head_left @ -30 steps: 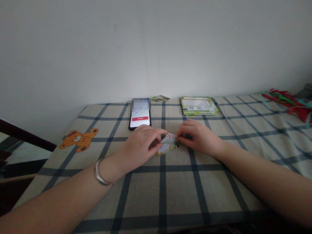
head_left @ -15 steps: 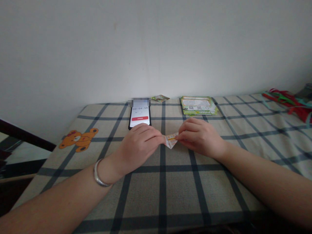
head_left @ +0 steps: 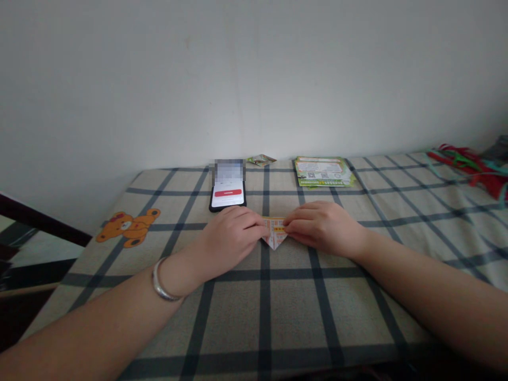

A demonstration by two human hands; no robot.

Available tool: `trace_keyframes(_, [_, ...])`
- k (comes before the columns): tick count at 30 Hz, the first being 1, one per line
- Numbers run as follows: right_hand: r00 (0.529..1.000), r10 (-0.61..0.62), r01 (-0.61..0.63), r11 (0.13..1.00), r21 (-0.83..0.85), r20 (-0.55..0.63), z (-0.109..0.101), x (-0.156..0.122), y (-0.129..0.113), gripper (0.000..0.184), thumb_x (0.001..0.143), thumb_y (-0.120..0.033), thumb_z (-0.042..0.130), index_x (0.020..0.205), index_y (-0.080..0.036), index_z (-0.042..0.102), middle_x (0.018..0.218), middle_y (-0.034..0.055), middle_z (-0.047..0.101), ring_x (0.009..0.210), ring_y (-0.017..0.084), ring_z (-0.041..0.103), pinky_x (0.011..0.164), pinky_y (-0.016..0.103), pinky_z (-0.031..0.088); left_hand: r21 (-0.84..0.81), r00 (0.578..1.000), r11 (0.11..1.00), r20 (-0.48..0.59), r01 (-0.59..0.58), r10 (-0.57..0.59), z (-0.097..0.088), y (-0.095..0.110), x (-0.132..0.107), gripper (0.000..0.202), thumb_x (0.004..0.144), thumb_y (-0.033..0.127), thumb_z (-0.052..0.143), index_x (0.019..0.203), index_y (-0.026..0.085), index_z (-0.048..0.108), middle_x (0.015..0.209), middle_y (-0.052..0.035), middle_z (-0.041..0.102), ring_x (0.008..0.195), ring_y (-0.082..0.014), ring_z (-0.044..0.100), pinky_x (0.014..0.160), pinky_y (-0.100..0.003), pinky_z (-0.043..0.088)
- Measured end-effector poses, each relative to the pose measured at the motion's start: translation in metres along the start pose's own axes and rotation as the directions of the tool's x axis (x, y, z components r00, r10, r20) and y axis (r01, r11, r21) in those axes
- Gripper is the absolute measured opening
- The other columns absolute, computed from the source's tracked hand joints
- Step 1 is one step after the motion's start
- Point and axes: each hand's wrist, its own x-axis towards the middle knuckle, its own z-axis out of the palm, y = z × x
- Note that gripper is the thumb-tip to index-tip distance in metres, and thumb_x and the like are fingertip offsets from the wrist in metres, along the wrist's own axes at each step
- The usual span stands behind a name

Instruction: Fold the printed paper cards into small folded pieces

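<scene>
A small folded paper [head_left: 274,233], printed in orange and yellow, is stretched between my two hands with its pointed corner toward me. My left hand [head_left: 234,238], with a silver bangle at the wrist, pinches the paper's left side. On the opposite side, the closed fingers of my right hand [head_left: 323,227] grip its right edge. My fingers cover both outer ends of the paper. It is held low over the checked tablecloth [head_left: 238,317]; whether it touches the cloth I cannot tell.
A phone [head_left: 228,193] with a lit screen lies just beyond my left hand. Behind it is a small folded paper piece [head_left: 262,159] by the wall. A stack of printed leaflets [head_left: 323,172] lies at back right, a bear-shaped cutout [head_left: 129,227] at left, colourful ribbons [head_left: 472,169] far right.
The paper has come slightly toward me and turned flatter, so more of its printed face shows as a triangle. My right hand has lowered a little; my left hand has shifted slightly.
</scene>
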Motion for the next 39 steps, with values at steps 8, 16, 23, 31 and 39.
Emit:
trace_keyframes(8, [0.996,-0.056,0.065,0.990,-0.121,0.076,-0.0045,0.0018,-0.0021,0.023,0.097,-0.029,0.047,0.095,-0.020,0.067,0.086,0.0037,0.069,0.082,0.017,0.060,0.069,0.030,0.041,-0.023,0.998,0.999,0.056,0.024,-0.023,-0.0021,0.0037,0.0006,0.018,0.090,0.029,0.057,0.102,0.020,0.067,0.102,-0.0050,0.067,0.094,-0.0232,0.057,0.083,-0.041,0.049])
trace_keyframes(16, [0.996,-0.090,0.091,0.992,-0.091,0.021,0.0023,0.0031,-0.0050,0.026,0.098,-0.032,0.045,0.091,-0.021,0.068,0.079,0.0015,0.065,0.075,0.016,0.055,0.064,0.030,0.038,0.013,0.997,1.000,0.074,-0.003,0.002,-0.0034,0.0059,0.0018,0.025,0.086,0.036,0.063,0.103,0.019,0.068,0.105,-0.0074,0.067,0.097,-0.0253,0.059,0.085,-0.043,0.050])
trace_keyframes(23, [0.996,-0.069,0.067,0.997,0.047,0.054,0.0012,0.0038,-0.0023,0.025,0.095,-0.035,0.049,0.098,-0.021,0.068,0.085,0.0025,0.067,0.082,0.018,0.055,0.072,0.032,0.043,0.032,0.998,0.999,0.062,-0.020,0.018,-0.0023,0.0067,0.0020,0.018,0.091,0.026,0.055,0.098,0.018,0.070,0.096,-0.0064,0.069,0.094,-0.0223,0.062,0.084,-0.040,0.053])
trace_keyframes(31, [0.993,-0.109,0.096,0.965,0.244,0.040,-0.0023,0.0041,0.0022,0.022,0.092,-0.034,0.055,0.099,-0.019,0.068,0.093,0.0040,0.069,0.092,0.019,0.056,0.083,0.035,0.046,-0.042,0.992,0.993,0.047,-0.113,0.115,-0.0009,0.0007,0.0018,0.020,0.092,0.017,0.052,0.105,0.017,0.068,0.103,-0.0065,0.068,0.100,-0.0210,0.061,0.088,-0.039,0.054])
trace_keyframes(39, [0.999,0.036,-0.033,0.976,0.216,-0.011,0.0003,0.0047,0.0022,0.014,0.087,-0.019,0.056,0.099,-0.017,0.064,0.112,0.0091,0.067,0.105,0.021,0.059,0.093,0.040,0.048,-0.189,0.987,0.969,0.004,-0.156,0.160,0.0010,-0.0021,0.0002,0.024,0.092,0.011,0.052,0.107,0.021,0.068,0.108,-0.0033,0.069,0.103,-0.0185,0.061,0.091,-0.037,0.053])
